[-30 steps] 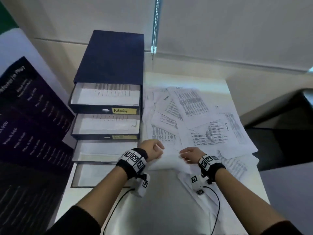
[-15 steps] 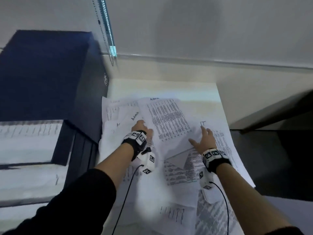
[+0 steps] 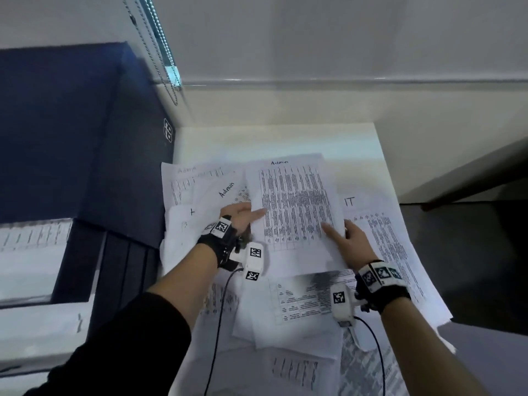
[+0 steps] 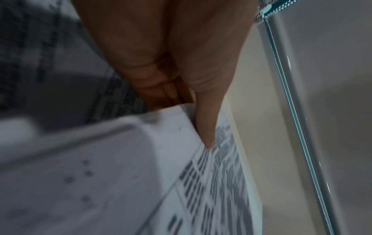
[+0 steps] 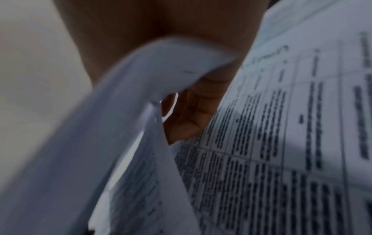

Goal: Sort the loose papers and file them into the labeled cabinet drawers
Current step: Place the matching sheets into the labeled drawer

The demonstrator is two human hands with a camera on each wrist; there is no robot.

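A printed sheet headed "Admin" [image 3: 294,201] is raised a little off the paper pile in the head view. My left hand [image 3: 243,217] pinches its left edge, thumb on the printed side [image 4: 203,111]. My right hand [image 3: 347,238] pinches its right edge, and the paper curls between thumb and fingers [image 5: 191,124]. Two more Admin sheets [image 3: 200,181] lie to the left, and a sheet marked "IT" [image 3: 371,224] lies to the right. The dark blue drawer cabinet [image 3: 71,124] stands at the left with its drawers [image 3: 28,252] pulled out.
Several other printed sheets [image 3: 300,304] overlap across the white table [image 3: 271,138], down to its near edge. A blind chain [image 3: 168,67] hangs by the cabinet's back corner. The table's right edge drops to a dark floor [image 3: 471,252].
Both hands reached from the near papers to the far pile. They lay on the sheets half a second ago and now grip the Admin sheet by its side edges.
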